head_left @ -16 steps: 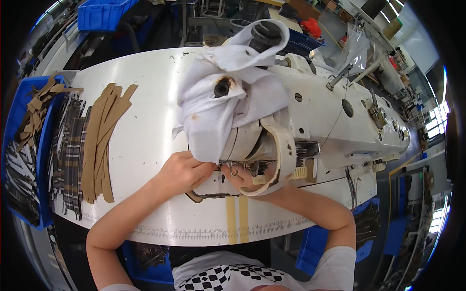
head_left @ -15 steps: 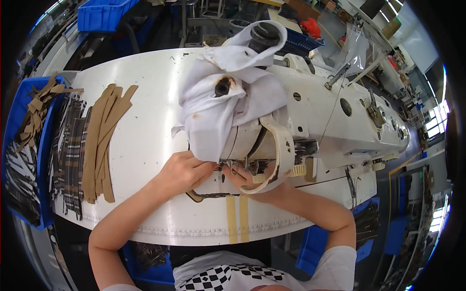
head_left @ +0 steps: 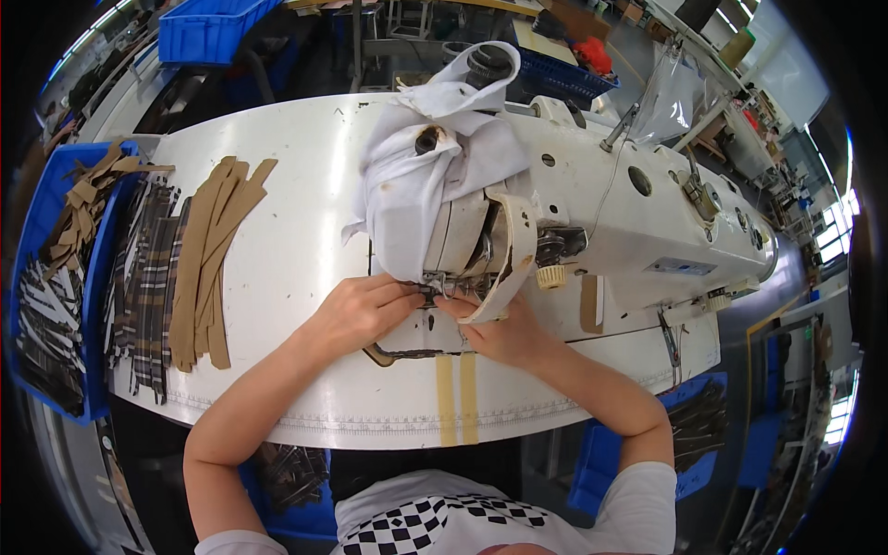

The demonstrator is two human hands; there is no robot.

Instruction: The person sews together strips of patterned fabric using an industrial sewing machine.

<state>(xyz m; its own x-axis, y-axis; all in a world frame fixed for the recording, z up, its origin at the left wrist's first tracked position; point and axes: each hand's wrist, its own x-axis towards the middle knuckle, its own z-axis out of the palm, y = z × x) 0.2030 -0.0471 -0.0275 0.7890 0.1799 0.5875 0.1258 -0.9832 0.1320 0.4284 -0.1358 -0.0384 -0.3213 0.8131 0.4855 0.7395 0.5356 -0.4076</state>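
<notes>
Both hands meet at the needle area of a white industrial sewing machine (head_left: 638,213). My left hand (head_left: 365,313) is closed in a pinch just left of the presser foot (head_left: 437,285). Its fingertips touch something small and dark that I cannot make out. On the other side, my right hand (head_left: 499,331) reaches under the curved white guard (head_left: 511,264), fingers bent in toward the same spot. That guard partly hides its fingers, so what they grip does not show. A white cloth (head_left: 398,203) wraps the machine's head just above my hands.
Tan fabric strips (head_left: 205,268) and plaid strips (head_left: 148,296) lie on the white table (head_left: 296,213) at the left. Beside them stands a blue bin (head_left: 104,324) with scraps. Small scissors or snips (head_left: 670,340) rest at the right. Two yellow tape strips (head_left: 446,398) cross the front edge.
My right hand has drawn back a little from beneath the guard, and more of it shows. My left hand stays pinched by the presser foot. The whole view has shifted slightly.
</notes>
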